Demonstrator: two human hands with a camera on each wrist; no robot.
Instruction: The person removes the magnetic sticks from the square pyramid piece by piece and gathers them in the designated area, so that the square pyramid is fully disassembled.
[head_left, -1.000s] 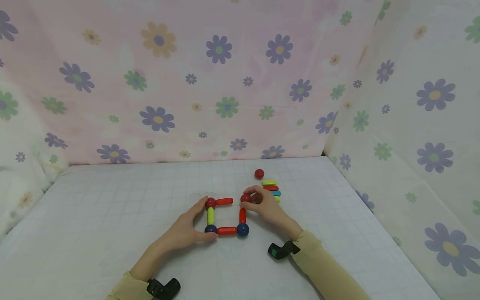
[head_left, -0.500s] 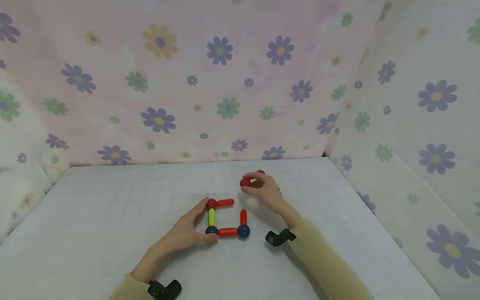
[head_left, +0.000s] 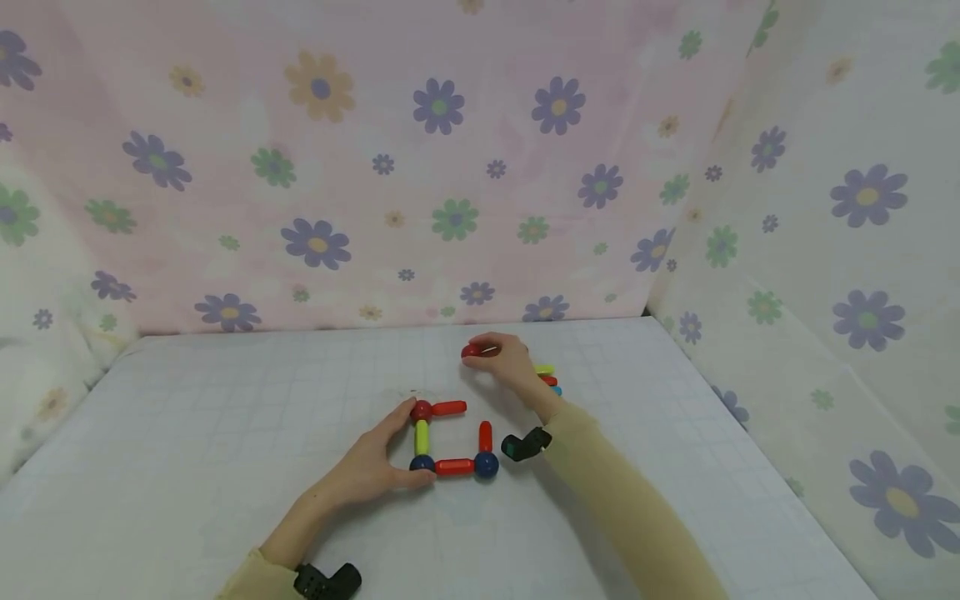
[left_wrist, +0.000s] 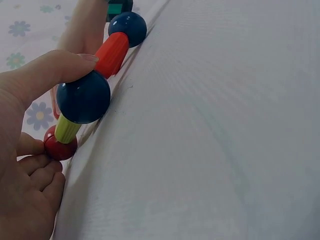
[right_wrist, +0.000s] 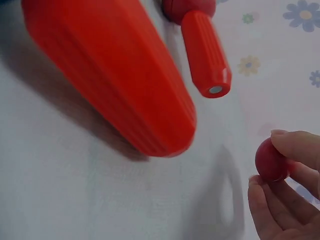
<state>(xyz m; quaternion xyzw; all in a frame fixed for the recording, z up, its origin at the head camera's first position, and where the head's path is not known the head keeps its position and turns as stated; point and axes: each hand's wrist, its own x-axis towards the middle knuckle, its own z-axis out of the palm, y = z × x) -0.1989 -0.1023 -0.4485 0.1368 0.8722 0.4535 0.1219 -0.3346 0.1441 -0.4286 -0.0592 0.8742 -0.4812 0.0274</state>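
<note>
A square-like frame of magnetic rods and balls lies on the table. Its left side is a yellow-green rod (head_left: 422, 437) between a red ball (head_left: 422, 410) and a dark blue ball (left_wrist: 83, 96). My left hand (head_left: 371, 462) spans that side, thumb on the blue ball and a fingertip at the red one. Along the front, a red rod (head_left: 454, 467) joins a second blue ball (head_left: 486, 465). Two more red rods, an upper one (head_left: 449, 407) and a right one (head_left: 486, 436), have free ends. Beyond the frame, my right hand (head_left: 506, 362) pinches another red ball (right_wrist: 271, 160) between thumb and fingers.
Loose rods, including yellow-green (head_left: 545, 369), red (head_left: 549, 381) and blue (head_left: 554, 390), lie right of my right hand, partly hidden by it. Flowered cloth (head_left: 390, 192) rises along the table's back edge and right side.
My right hand has lifted the red ball off the right rod's end and carried it away toward the back and left. My left hand has stayed on the frame.
</note>
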